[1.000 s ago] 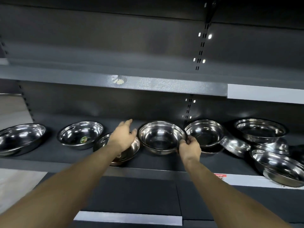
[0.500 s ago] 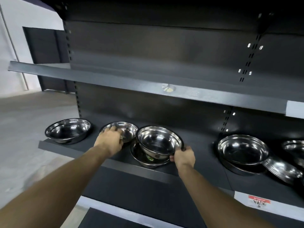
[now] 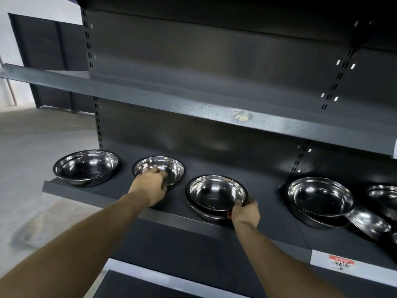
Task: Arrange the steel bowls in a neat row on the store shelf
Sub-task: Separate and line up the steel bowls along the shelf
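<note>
Shiny steel bowls stand on a dark shelf point(image 3: 103, 191). The leftmost bowl point(image 3: 86, 166) sits alone near the shelf's left end. My left hand point(image 3: 148, 184) grips the near rim of the second bowl point(image 3: 169, 168), fingers inside it. My right hand point(image 3: 245, 214) pinches the near right rim of the third bowl point(image 3: 217, 193), which rests nested in another bowl point(image 3: 210, 216) beneath it. Farther right a fourth bowl point(image 3: 320, 195) also sits stacked on a lower one.
More bowls point(image 3: 384, 196) and a tilted one point(image 3: 369, 222) crowd the shelf's right end. An upper shelf point(image 3: 150, 100) overhangs the bowls. A red price tag point(image 3: 341, 264) sticks on the shelf edge. Concrete floor point(image 3: 32, 158) lies to the left.
The view swung left. My right hand carried a bowl left and set it into another bowl. My left hand moved onto the second bowl, which now sits apart from the stack.
</note>
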A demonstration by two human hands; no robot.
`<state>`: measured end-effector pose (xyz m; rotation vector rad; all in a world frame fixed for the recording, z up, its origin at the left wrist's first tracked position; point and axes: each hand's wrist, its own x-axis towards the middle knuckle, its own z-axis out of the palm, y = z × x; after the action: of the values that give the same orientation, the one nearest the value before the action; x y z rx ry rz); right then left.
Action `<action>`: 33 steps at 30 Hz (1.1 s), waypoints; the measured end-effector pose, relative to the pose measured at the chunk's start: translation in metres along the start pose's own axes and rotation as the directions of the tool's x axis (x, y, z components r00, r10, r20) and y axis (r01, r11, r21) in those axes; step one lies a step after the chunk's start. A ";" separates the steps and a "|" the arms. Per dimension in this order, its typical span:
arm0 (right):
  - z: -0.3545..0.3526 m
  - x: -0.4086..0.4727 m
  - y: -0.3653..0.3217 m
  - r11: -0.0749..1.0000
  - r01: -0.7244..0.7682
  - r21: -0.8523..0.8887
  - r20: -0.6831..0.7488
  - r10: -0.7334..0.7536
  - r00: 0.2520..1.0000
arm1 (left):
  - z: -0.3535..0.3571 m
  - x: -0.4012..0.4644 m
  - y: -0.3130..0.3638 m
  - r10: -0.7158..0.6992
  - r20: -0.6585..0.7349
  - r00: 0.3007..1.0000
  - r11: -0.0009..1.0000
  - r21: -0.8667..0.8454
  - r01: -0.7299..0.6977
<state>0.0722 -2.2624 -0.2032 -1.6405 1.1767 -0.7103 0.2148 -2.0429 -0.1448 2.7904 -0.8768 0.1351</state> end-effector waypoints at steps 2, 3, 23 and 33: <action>0.000 -0.001 0.000 1.000 -0.003 -0.009 -0.026 0.003 1.000 | 0.001 0.003 0.001 0.014 -0.007 1.000 0.999 -0.033 -0.014; -0.001 0.000 -0.001 1.000 -0.007 -0.027 -0.040 0.006 0.999 | 0.002 0.005 0.001 0.024 -0.008 1.000 0.999 -0.045 -0.025; -0.135 0.028 0.042 0.982 -0.170 -0.079 -0.279 0.142 0.950 | 0.044 0.018 0.164 0.457 0.020 0.889 0.883 -0.134 -0.451; -0.228 0.082 0.067 0.986 -0.167 0.009 -0.245 0.165 0.955 | 0.072 0.017 0.285 0.436 0.184 0.881 0.900 -0.112 -0.421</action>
<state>-0.1170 -2.4267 -0.1866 -1.4713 1.4787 -0.8156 0.0669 -2.2973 -0.1627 2.5305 -1.5137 -0.1181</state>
